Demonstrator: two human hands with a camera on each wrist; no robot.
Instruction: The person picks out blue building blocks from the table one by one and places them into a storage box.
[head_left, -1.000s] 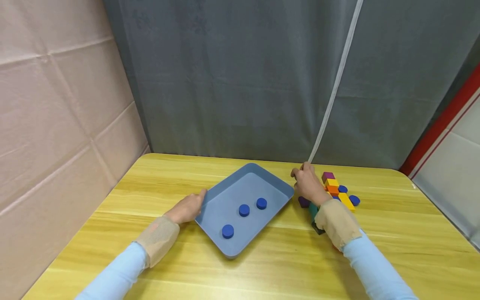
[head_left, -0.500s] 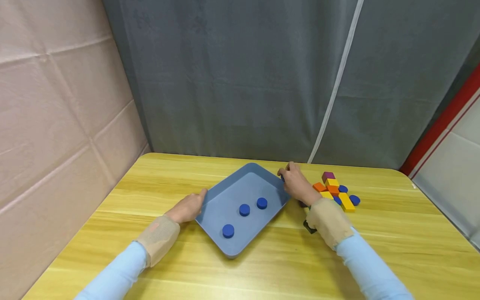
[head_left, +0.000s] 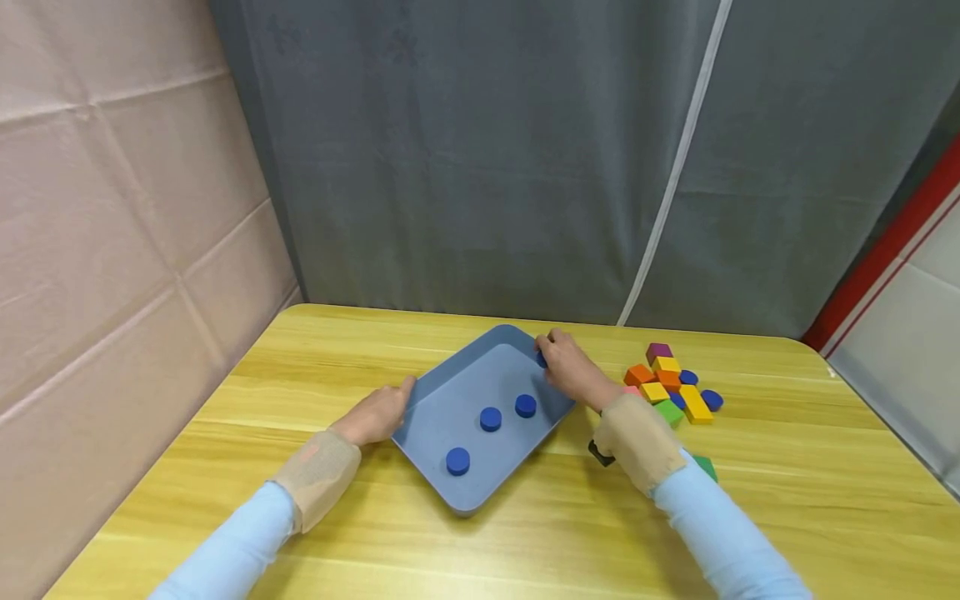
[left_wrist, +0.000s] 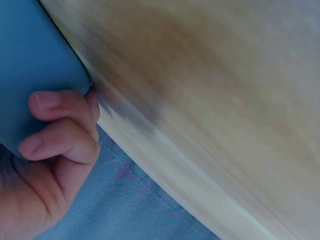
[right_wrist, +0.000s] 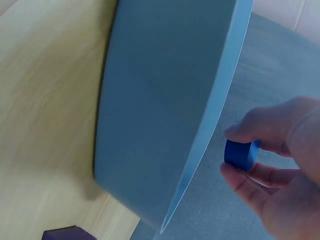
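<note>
Leftward since the earlier frame, the right hand [head_left: 567, 367] has come to the far right rim of the tray [head_left: 487, 375], thumb and fingers pinching a blue disc [right_wrist: 240, 155] — mostly hidden in the head view. Nearest, three discs [head_left: 491, 419] lie in the tray and a green block [head_left: 707, 467] peeks past the right sleeve [head_left: 723, 517]. The left hand [head_left: 377, 414] grips the tray's left rim, fingers curled, its palm cut off in the left wrist view. Farther, coloured blocks [head_left: 667, 381] cluster on the worktop [head_left: 810, 450] — then a curtain [head_left: 465, 167].

This looks like a small screened-off booth, kind of room unclear: a grey curtain [head_left: 465, 167] hangs behind the wood-grain table [head_left: 390, 542], creased pinkish cloth [head_left: 120, 225] covers the left, white panelling [head_left: 915, 333] the right.
</note>
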